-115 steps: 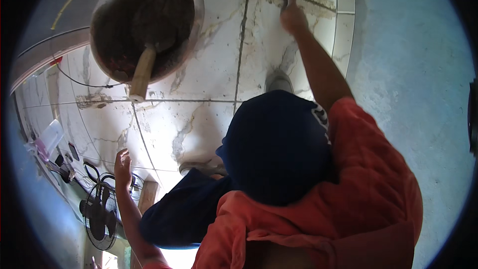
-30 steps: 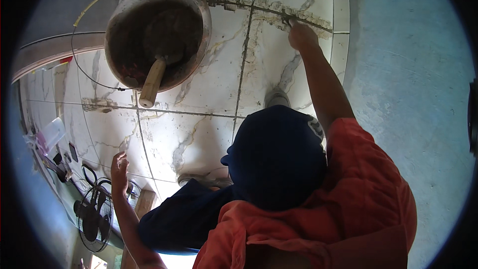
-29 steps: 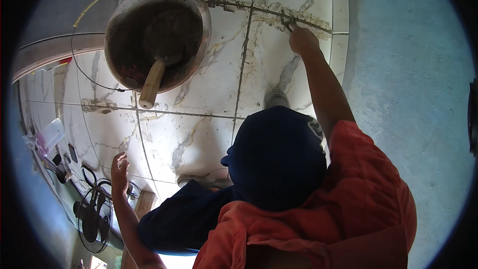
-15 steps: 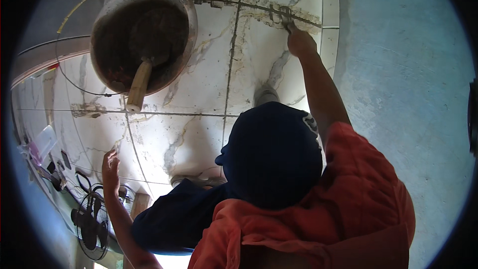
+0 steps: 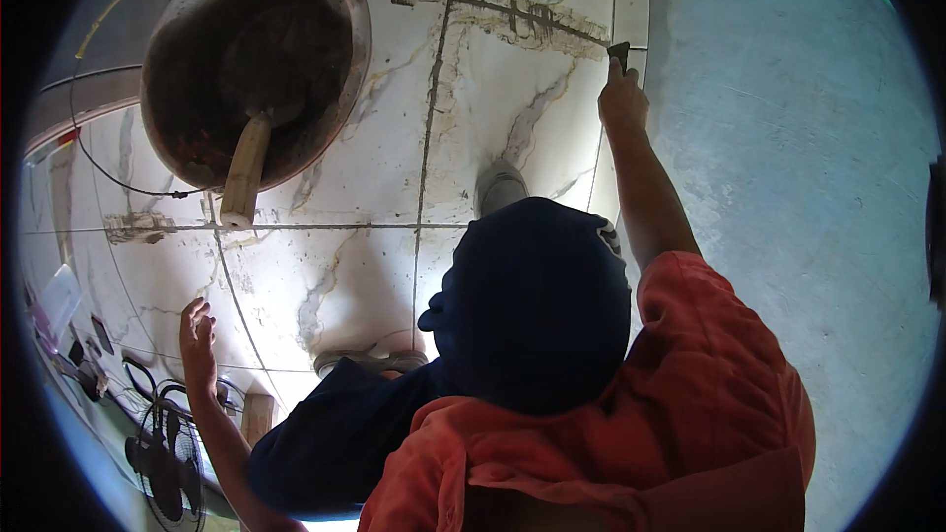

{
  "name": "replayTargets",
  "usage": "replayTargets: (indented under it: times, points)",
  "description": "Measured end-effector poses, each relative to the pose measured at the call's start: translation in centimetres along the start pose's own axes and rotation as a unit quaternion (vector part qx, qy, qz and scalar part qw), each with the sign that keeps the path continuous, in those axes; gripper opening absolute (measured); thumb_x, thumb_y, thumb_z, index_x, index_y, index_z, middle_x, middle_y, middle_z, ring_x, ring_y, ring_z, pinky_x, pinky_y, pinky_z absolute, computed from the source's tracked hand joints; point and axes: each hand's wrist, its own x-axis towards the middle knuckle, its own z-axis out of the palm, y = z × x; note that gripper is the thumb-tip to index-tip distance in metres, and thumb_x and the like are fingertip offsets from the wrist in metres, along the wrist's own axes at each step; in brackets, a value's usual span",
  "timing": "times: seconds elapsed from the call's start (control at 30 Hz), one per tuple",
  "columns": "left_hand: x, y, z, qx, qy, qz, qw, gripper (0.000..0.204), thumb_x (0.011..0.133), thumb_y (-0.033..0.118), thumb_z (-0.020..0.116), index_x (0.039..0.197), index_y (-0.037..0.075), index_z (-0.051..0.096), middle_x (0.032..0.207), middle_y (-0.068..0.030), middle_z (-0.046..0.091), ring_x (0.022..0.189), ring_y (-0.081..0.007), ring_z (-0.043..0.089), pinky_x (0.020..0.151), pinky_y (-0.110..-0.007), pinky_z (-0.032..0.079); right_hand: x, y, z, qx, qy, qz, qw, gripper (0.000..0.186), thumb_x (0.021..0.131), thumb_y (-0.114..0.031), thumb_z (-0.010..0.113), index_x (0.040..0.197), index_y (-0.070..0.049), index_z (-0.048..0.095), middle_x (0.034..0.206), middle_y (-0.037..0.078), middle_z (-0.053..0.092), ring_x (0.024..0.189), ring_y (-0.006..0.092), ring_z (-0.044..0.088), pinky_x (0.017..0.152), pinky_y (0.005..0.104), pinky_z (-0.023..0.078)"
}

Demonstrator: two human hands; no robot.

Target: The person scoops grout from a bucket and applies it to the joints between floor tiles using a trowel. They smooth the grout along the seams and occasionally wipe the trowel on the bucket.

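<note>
Right hand [image 5: 623, 103], arm at full reach, now sits at the far right end of the dirty grout line [image 5: 512, 15], at the corner where the tiles [image 5: 365, 266] meet the bare concrete floor [image 5: 788, 187]. A second ago it was further left along the same joint; half a second ago, nearly at this corner. So the hand has travelled rightward down the line and has reached its end.

Grip: fingers curled tight around a small dark scraper [image 5: 619, 49]. Only the tip shows, poking out just beyond the fingertips and touching the joint at the tile edge. I cannot tell the blade shape.

Behind the grip, to its left, the joint shows a broad brownish smear of residue across the white marbled tile. Judgement: this pass along the far joint looks about finished; the smear itself is not yet cleaned off.

Left hand [image 5: 197, 330] is well apart from the grip, low at the near left, fingers loosely spread, holding nothing, resting on or just over the tile. It has barely shifted.

The mortar pan [image 5: 345, 30], with a wooden-handled tool [image 5: 243, 172] standing in it, lies far left of the grip, untouched. A fan [image 5: 163, 453] and cables sit beyond the left hand.
</note>
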Motion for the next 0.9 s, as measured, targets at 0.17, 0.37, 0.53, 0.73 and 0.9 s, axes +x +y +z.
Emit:
replayTargets:
  times: [0.17, 0.37, 0.53, 0.73, 0.9]
  points:
    - [0.0, -0.5, 0.2, -0.005, -0.004, -0.011, 1.000, 0.051, 0.099, 0.040, 0.054, 0.143, 0.015, 0.047, 0.135, -0.0138, 0.056, 0.117, -0.0277, 0.057, 0.100, -0.044, 0.042, 1.6, 0.4, 1.0, -0.020, 0.030, -0.006, 0.999, 0.041, 0.098, -0.016, 0.045, 0.140, -0.012, 0.048, 0.110, 0.018, 0.058, 0.089, 0.0355, 0.071, 0.076, 0.0475, 0.060]
    - [0.3, 0.1, 0.4, -0.014, -0.001, 0.000, 1.000, 0.052, 0.099, 0.039, 0.052, 0.145, 0.016, 0.045, 0.137, -0.0147, 0.055, 0.120, -0.0292, 0.056, 0.102, -0.045, 0.042, 2.1, -0.3, 2.3, -0.035, 0.022, 0.022, 0.999, 0.036, 0.101, -0.019, 0.043, 0.135, -0.008, 0.051, 0.110, 0.018, 0.058, 0.092, 0.0353, 0.070, 0.079, 0.0473, 0.060]
    - [0.1, 0.7, 0.6, -0.017, 0.001, 0.004, 1.000, 0.052, 0.100, 0.039, 0.051, 0.146, 0.015, 0.045, 0.138, -0.0160, 0.054, 0.122, -0.0306, 0.055, 0.104, -0.046, 0.041, 2.3, -0.9, 2.5, -0.056, 0.000, 0.042, 0.998, 0.034, 0.105, -0.024, 0.037, 0.131, -0.007, 0.052, 0.113, 0.019, 0.058, 0.094, 0.0365, 0.070, 0.081, 0.0500, 0.059]
    - [-0.3, 0.3, 0.4, -0.030, -0.006, 0.003, 1.000, 0.053, 0.100, 0.042, 0.051, 0.145, 0.015, 0.045, 0.139, -0.0153, 0.054, 0.123, -0.0306, 0.055, 0.105, -0.047, 0.040, 2.4, -1.4, 0.7, -0.007, -0.085, 0.093, 0.992, 0.040, 0.105, -0.029, 0.034, 0.130, -0.004, 0.053, 0.119, 0.023, 0.062, 0.104, 0.0399, 0.069, 0.087, 0.0506, 0.057]
    - [-0.3, -1.2, 0.2, -0.043, -0.010, 0.013, 0.999, 0.054, 0.099, 0.044, 0.052, 0.144, 0.015, 0.046, 0.139, -0.0134, 0.054, 0.123, -0.0298, 0.056, 0.105, -0.047, 0.040, 1.6, 0.5, 1.0, -0.053, -0.108, 0.108, 0.987, 0.040, 0.105, -0.028, 0.032, 0.127, -0.003, 0.054, 0.115, 0.023, 0.065, 0.106, 0.0405, 0.067, 0.090, 0.0495, 0.056]
